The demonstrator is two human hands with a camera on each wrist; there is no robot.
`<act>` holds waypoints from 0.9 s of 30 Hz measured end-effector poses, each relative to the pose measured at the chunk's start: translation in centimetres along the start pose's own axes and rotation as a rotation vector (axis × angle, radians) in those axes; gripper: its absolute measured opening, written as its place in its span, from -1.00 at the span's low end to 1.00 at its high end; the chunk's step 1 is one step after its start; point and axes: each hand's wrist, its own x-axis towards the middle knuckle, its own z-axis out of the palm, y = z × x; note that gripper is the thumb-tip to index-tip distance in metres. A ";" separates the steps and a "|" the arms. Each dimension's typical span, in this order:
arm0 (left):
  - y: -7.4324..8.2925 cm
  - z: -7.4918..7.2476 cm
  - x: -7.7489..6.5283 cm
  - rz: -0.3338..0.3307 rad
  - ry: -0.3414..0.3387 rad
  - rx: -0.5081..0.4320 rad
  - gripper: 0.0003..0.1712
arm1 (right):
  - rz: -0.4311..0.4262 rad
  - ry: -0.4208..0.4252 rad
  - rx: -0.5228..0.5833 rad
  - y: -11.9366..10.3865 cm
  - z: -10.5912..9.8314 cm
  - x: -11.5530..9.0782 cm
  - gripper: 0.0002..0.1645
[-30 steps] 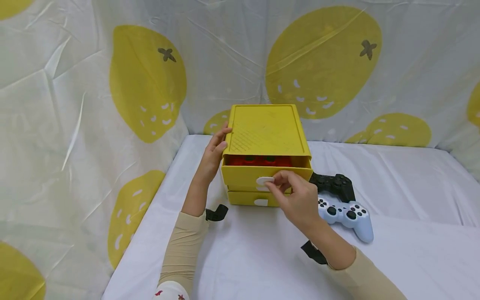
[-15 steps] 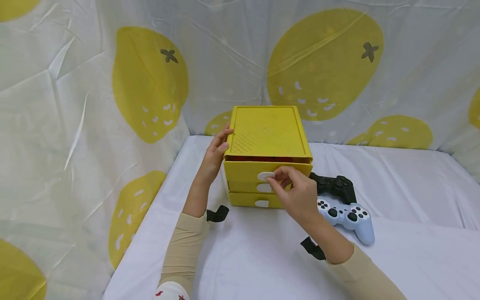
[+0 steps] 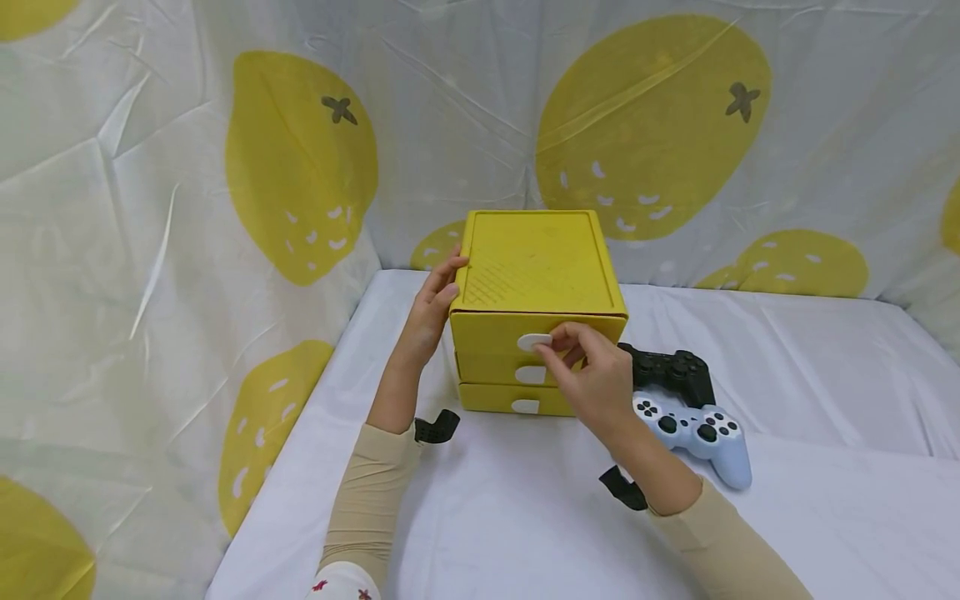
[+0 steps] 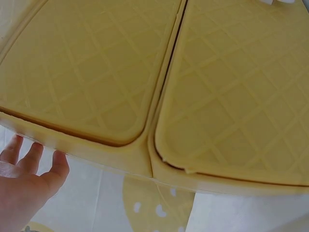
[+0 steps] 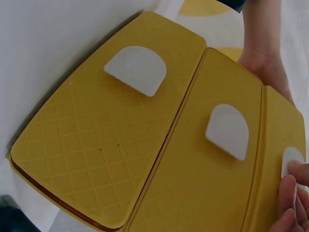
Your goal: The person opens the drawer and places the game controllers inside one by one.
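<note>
A yellow box of three stacked drawers (image 3: 542, 258) stands on the white cloth in the head view. Its top drawer (image 3: 487, 333) sits nearly flush under the lid, with a thin dark line along the upper edge. My right hand (image 3: 600, 383) pinches that drawer's white knob (image 3: 531, 342) between thumb and fingers; the right wrist view shows the same grip at its right edge. My left hand (image 3: 426, 321) rests against the box's left side, fingers extended along it. Two lower white knobs (image 5: 227, 131) are untouched. Whatever lies in the drawers is hidden.
Right of the box lie a black game controller (image 3: 678, 371) and, in front of it, a light blue game controller (image 3: 697, 433), partly behind my right hand. A lemon-print sheet (image 3: 450, 125) hangs behind and to the left.
The top drawer has slid in; the red contents seen earlier in its gap are now out of sight. My right hand moved slightly up and inward with the knob, while my left hand stayed put.
</note>
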 end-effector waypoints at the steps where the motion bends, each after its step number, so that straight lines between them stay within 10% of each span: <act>1: 0.0 0.0 0.0 -0.001 0.001 -0.001 -0.35 | 0.002 0.000 0.001 0.1 0.0 0.0 -0.70; 27: -0.1 0.0 -0.1 0.003 0.002 0.001 -0.54 | -0.008 0.031 0.039 0.3 0.1 -1.0 -0.63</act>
